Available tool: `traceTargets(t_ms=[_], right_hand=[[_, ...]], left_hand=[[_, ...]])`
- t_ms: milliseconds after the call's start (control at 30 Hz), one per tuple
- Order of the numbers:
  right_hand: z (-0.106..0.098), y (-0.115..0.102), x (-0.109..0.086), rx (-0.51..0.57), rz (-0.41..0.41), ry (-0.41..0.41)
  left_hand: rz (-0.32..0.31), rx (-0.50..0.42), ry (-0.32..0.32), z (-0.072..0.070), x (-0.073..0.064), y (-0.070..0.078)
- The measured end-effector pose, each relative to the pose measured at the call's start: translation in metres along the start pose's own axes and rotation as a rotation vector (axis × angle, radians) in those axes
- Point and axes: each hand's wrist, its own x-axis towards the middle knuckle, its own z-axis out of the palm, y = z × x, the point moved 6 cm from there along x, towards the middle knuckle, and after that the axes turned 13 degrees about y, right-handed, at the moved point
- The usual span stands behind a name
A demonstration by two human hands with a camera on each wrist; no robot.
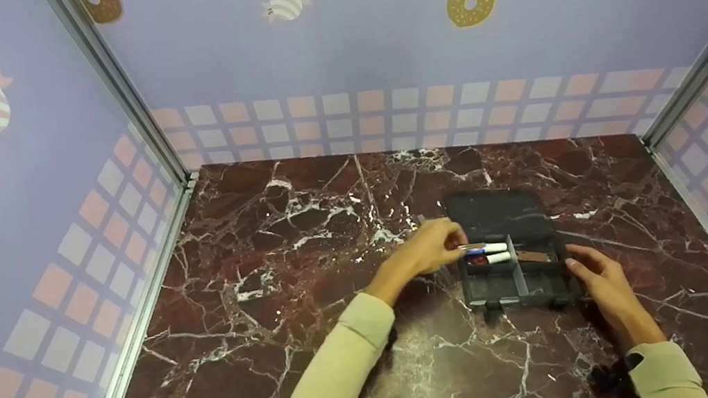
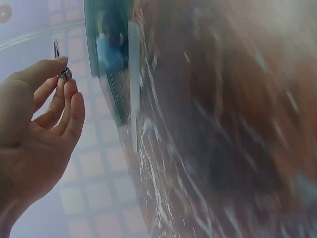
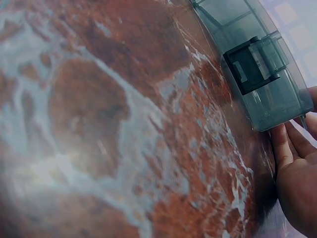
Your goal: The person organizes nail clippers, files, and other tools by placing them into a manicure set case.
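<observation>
A dark see-through plastic box [image 1: 495, 291] lies on the table with its lid [image 1: 500, 211] tipped back. Two white-capped markers, a blue one [image 1: 496, 248] and a red one [image 1: 497, 258], lie in its back left compartment. Over that compartment's left edge, my left hand [image 1: 431, 246] pinches a small shiny metal piece [image 2: 66, 74] with a thin pointed arm between thumb and fingertips. At the box's right side, my right hand [image 1: 609, 284] grips the wall, fingers [image 3: 282, 148] against its corner. A brown strip [image 1: 534, 256] lies in the back right compartment.
A pale divider [image 1: 519, 279] splits the box, and a dark latch [image 3: 252, 64] sits on its front. The table [image 1: 311, 289] is dark red marble pattern, bounded by patterned purple walls [image 1: 371, 35] at the back and both sides.
</observation>
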Motion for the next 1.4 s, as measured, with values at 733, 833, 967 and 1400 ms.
traceTargets(t_ms=[733, 833, 967, 1400], right_hand=[[0.001, 0.0, 0.002, -0.004, -0.021, 0.036], [0.001, 0.0, 0.002, 0.005, -0.012, 0.032], [0.001, 0.002, 0.002, 0.014, 0.007, 0.037], [0.001, 0.0, 0.003, -0.008, -0.013, 0.045]], left_hand=[[0.004, 0.131, 0.151, 0.064, 0.044, 0.063], [-0.005, 0.146, 0.153, 0.071, 0.048, 0.068], [-0.017, 0.148, 0.155, 0.079, 0.052, 0.071], [-0.019, 0.225, 0.141, 0.094, 0.056, 0.071]])
